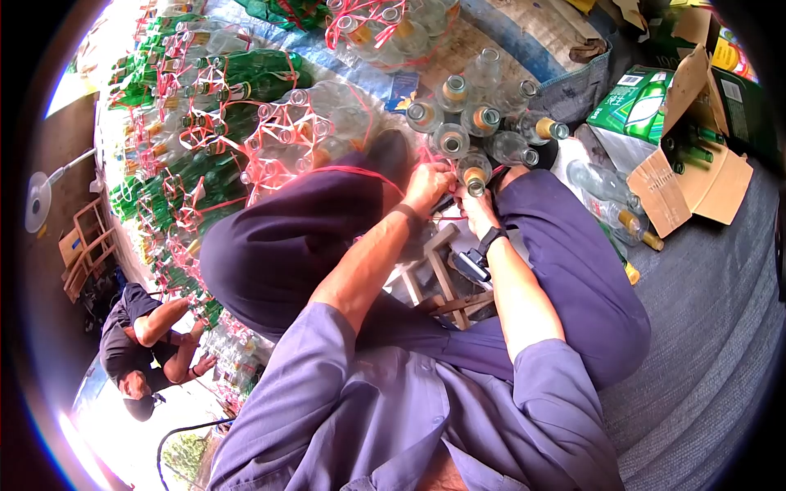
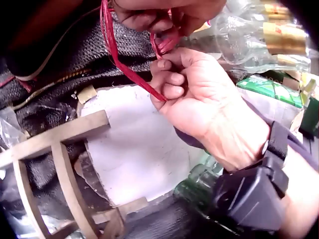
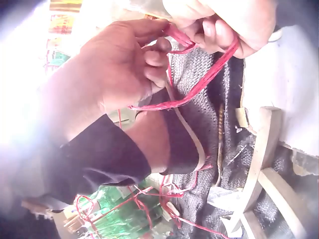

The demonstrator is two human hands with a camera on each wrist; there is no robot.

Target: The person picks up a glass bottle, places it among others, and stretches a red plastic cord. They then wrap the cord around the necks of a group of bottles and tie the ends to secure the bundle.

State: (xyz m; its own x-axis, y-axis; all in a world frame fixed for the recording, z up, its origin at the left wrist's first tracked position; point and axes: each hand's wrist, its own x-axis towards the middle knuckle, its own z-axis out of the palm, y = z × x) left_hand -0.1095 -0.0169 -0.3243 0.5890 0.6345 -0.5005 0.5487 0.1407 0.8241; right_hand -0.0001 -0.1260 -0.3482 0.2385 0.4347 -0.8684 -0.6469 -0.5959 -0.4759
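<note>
Red plastic twine (image 1: 360, 170) runs over the left knee to both hands. My left hand (image 1: 430, 186) pinches a loop of it, fingers curled close against my right hand (image 1: 479, 211). In the left wrist view, the right hand's fingers fold over a strand of twine (image 2: 122, 67), and another piece is bunched between the two hands. The right wrist view shows a length of twine (image 3: 199, 89) hanging in a curve from hand to hand. Just beyond the hands stands a group of clear glass bottles (image 1: 481, 120); the nearest bottle (image 1: 473, 176), with a gold neck label, overlaps the right fingers.
Green and clear bottles in bundles (image 1: 262, 78) bound with red twine fill the left side. An opened cardboard box (image 1: 696, 184) and loose bottles (image 1: 610, 184) lie to the right. A wooden frame (image 1: 446, 274) is between the legs. Another person (image 1: 139, 344) bends at far left.
</note>
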